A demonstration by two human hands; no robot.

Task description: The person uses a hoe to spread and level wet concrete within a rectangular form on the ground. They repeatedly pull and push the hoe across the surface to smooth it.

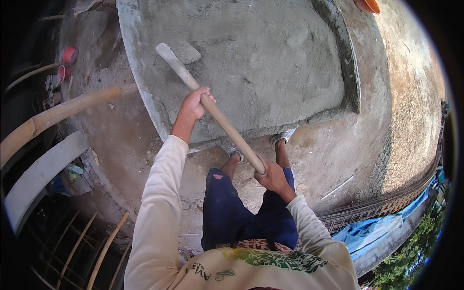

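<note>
My left hand is wrapped round the middle of a long wooden handle, which belongs to what looks like a hoe. Closed on the near end of that handle, my right hand is in front of my thighs. The hoe slants away to the far left, and its cement-caked head rests in the wet grey mortar. How deep its blade sits is hidden. A shallow rectangular mixing trough with low, crusted walls holds the mortar, and my feet stand by its near edge.
Bamboo poles and a pale curved beam are at the left. Red buckets stand beyond them. An orange container is at the far right. Stacked steel mesh and blue tarpaulin lie at lower right.
</note>
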